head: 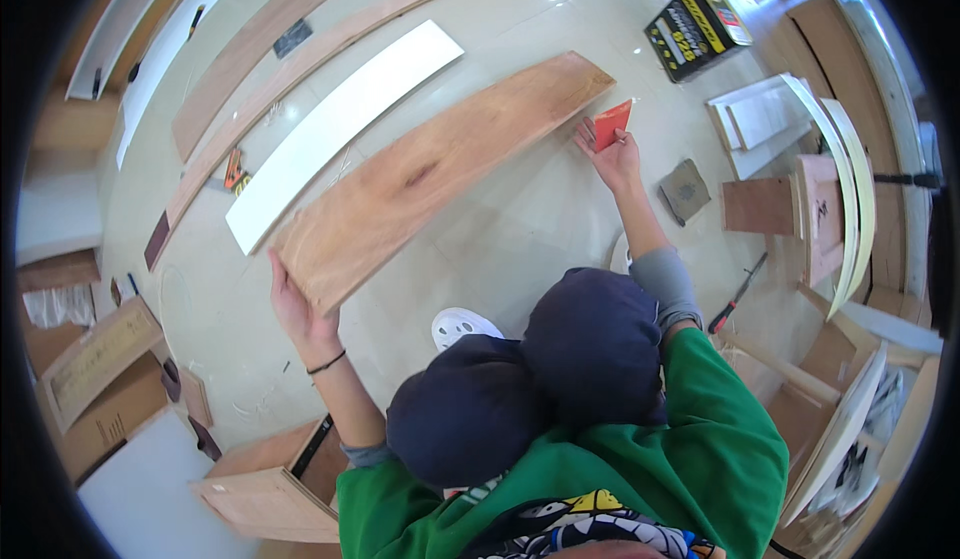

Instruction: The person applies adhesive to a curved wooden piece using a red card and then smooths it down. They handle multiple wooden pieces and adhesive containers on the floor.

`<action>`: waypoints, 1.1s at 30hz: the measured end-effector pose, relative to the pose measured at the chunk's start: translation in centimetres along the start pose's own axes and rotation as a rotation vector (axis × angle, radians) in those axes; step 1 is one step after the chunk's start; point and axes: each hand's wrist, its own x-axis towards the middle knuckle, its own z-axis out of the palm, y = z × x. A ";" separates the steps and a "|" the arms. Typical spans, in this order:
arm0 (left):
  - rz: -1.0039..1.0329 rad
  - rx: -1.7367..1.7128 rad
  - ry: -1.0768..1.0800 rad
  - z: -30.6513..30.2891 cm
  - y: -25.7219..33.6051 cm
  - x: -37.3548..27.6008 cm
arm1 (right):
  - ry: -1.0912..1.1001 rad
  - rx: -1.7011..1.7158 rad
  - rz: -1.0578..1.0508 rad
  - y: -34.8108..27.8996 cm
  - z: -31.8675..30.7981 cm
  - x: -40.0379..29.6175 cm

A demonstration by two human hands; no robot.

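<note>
My left hand (300,307) grips the near-left end of a brown wooden board (442,176), fingers under its edge. The board slants up to the right and looks glossy, with a dark knot near its middle. Beyond its far corner, my right hand (616,157) pinches a flat red spreader (613,123) between thumb and fingers. Alongside the board's far edge lies a white laminate strip (349,131) of similar length on the tiled floor (480,259).
A black-and-yellow adhesive can (694,30) stands at upper right. A file with a red handle (739,292) and a sandpaper piece (684,191) lie right. An orange-black tool (235,172) rests near long planks (330,48). A wooden drawer (270,484) stands at lower left.
</note>
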 end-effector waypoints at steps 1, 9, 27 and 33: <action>0.035 0.035 0.098 -0.9 0.5 -1.6 | -0.006 0.050 0.016 1.0 0.6 0.6; 0.324 0.206 0.518 -9.6 1.3 -11.3 | -0.054 0.110 0.169 7.7 3.8 0.3; 0.340 0.473 0.384 -10.0 2.3 -5.0 | -0.205 -0.101 -0.151 -7.5 9.8 -13.8; 0.178 0.447 0.123 5.3 2.0 7.3 | -0.126 -0.096 -0.507 -17.1 9.6 -24.9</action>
